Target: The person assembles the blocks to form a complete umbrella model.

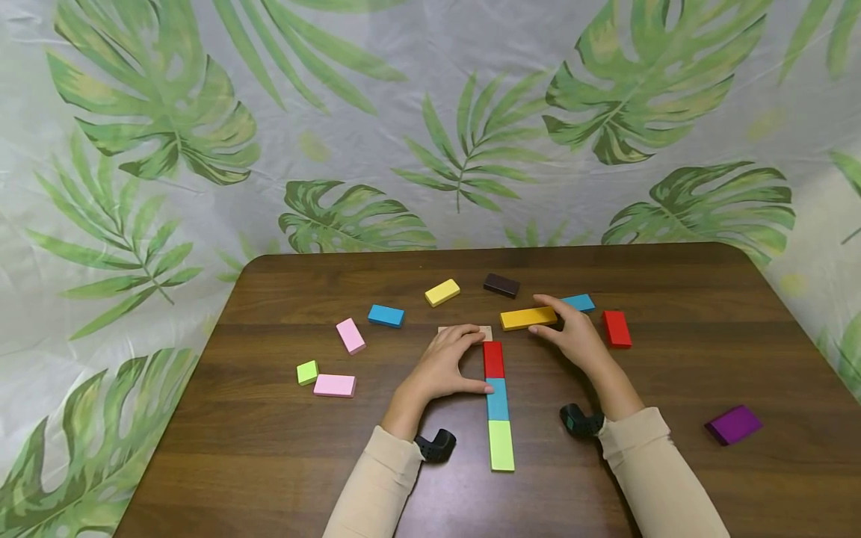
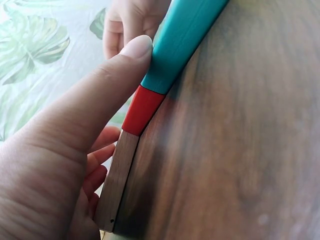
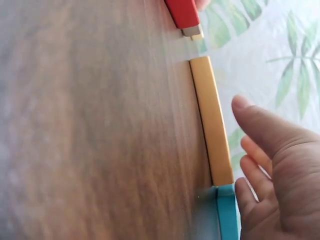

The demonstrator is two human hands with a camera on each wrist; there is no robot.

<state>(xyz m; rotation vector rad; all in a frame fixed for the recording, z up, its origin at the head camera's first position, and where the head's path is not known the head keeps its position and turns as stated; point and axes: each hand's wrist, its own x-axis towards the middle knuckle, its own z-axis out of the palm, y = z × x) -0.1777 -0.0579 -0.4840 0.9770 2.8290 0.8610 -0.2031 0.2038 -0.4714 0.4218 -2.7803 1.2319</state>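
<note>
A column of red, light blue and light green blocks runs toward the near edge, a pale wooden block lying crosswise at its far end. The left hand has its thumb at the light blue block and its fingers over the wooden one; the left wrist view shows the thumb against the blue block. Beside the right end of an orange block is the right hand, thumb and fingers spread. In the right wrist view a gap separates the thumb from the orange block.
Around the hands lie blue, yellow, dark brown and red blocks, with another blue one behind the right hand. Pink blocks and a small green one are at left, a purple block at right.
</note>
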